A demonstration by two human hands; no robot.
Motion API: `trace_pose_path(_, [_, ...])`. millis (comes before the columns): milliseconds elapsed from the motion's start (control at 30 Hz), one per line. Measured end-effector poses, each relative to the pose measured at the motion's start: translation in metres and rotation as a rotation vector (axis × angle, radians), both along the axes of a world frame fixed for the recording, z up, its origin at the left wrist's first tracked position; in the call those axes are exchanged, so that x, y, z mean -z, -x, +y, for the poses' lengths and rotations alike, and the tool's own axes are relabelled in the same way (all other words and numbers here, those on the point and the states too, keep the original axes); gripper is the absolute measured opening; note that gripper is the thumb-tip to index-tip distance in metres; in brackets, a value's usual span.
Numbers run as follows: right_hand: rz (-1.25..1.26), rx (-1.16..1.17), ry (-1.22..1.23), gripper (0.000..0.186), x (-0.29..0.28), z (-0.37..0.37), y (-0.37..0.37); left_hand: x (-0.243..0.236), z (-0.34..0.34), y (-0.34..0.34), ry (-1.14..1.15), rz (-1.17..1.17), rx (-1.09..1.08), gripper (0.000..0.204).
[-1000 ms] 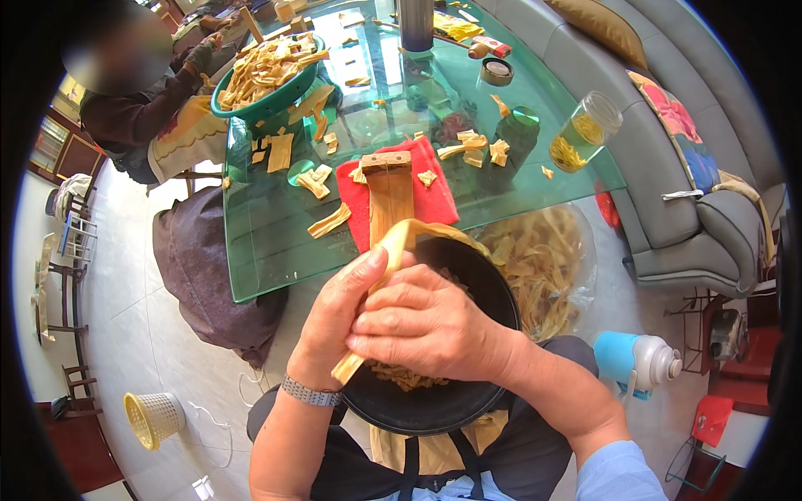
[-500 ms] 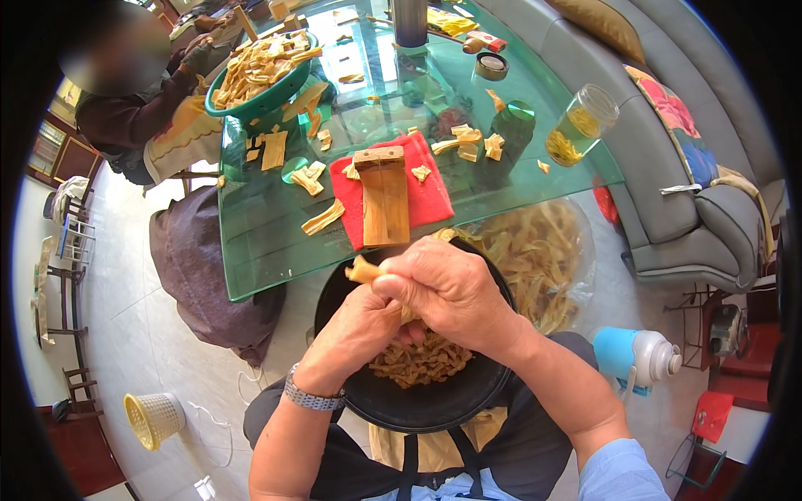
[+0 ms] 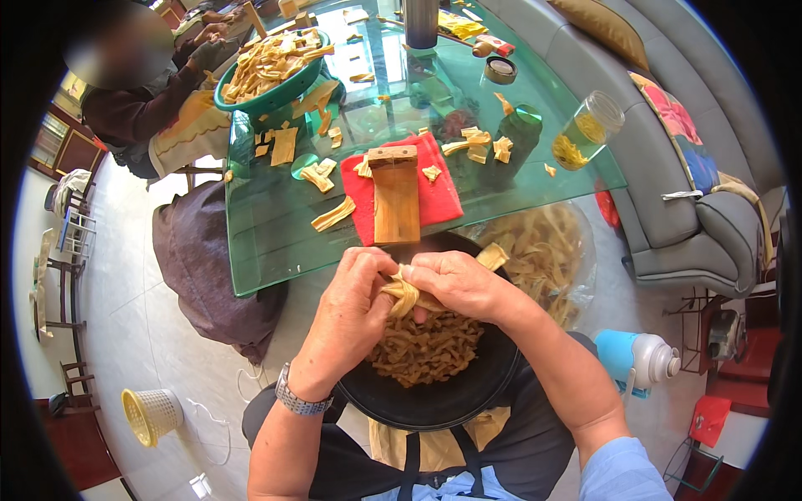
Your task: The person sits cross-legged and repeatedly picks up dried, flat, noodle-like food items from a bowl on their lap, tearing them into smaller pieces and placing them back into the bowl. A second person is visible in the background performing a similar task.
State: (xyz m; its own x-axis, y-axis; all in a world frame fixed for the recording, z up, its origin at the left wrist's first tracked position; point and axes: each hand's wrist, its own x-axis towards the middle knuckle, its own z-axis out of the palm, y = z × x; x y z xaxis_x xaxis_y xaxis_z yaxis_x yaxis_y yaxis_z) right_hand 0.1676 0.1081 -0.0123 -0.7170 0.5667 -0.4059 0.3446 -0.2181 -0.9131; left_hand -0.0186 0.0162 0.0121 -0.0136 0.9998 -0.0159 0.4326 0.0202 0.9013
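Observation:
Between my two hands is a pale yellow, dried, fibrous strip (image 3: 403, 294), bent into a loop. My left hand (image 3: 347, 292) pinches one side of it, and my right hand (image 3: 464, 288) grips the other. A flat pale end (image 3: 493, 256) sticks out beyond my right knuckles; whether it belongs to the same strip I cannot tell. Below is a wide black basin (image 3: 418, 420) between my legs, holding a heap of small brownish pieces (image 3: 426, 351). Just ahead, a wooden block tool (image 3: 396, 204) lies on a red cloth (image 3: 441, 196) at the glass table's edge.
The green glass table (image 3: 267, 225) carries scattered strips, a teal basin (image 3: 271, 98) of strips, and a glass jar (image 3: 587, 129). Beneath its right corner sits a plastic bag (image 3: 551, 250) of strips. A thermos (image 3: 639, 361) stands at right, a co-worker (image 3: 138, 113) sits far left.
My hands have gone from overlapping to side by side. The strip, a short stub poking out at left before, now shows as a loop between my fingers. The view has shifted slightly.

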Motion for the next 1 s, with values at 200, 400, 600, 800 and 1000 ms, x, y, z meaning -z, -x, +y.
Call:
trace_pose_path(200, [0.099, -0.018, 0.398, 0.035, 0.007, -0.004, -0.001, 0.013, 0.001, 0.017, -0.082, 0.065, 0.181, 0.017])
trace_pose_path(400, [0.082, 0.01, -0.107, 0.039, -0.01, -0.009, 0.004, 0.012, 0.001, 0.02, 0.141, -0.236, 0.095, 0.022])
trace_pose_path(600, [0.289, 0.095, -0.103, 0.033, -0.011, -0.003, -0.001, -0.003, 0.0, 0.018, 0.256, -0.89, 0.027, 0.045])
trace_pose_path(800, [0.318, 0.109, -0.084, 0.029, -0.001, -0.003, 0.0, 0.01, 0.004, 0.011, 0.139, -0.583, -0.101, 0.032])
trace_pose_path(1000, [0.346, 0.222, 0.03, 0.026, -0.021, -0.002, -0.002, 0.013, 0.002, 0.007, -0.008, -0.045, -0.236, 0.011])
